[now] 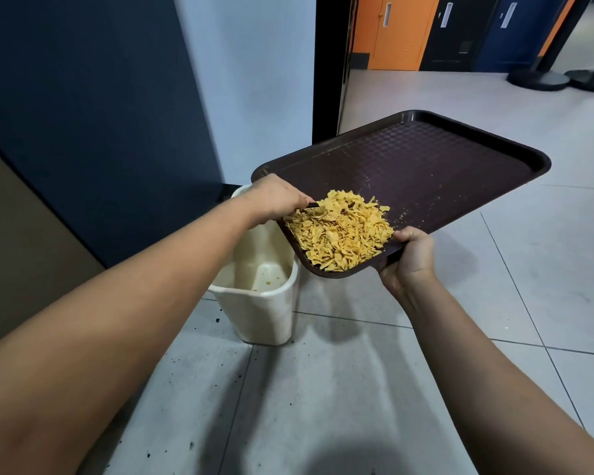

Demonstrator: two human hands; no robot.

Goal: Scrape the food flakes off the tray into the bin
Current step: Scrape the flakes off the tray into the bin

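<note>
Right hand (410, 257) grips tray (426, 166) at near edge, tilting its low corner over bin (258, 303) so flakes (340, 231) slide. Left hand (276, 197) pinches thin dark tool, barely visible, at heap's far side, likely to push flakes binward

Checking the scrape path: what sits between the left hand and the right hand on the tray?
In the head view, the pile of yellow food flakes fills the tray's near corner between the left hand and the right hand.
</note>
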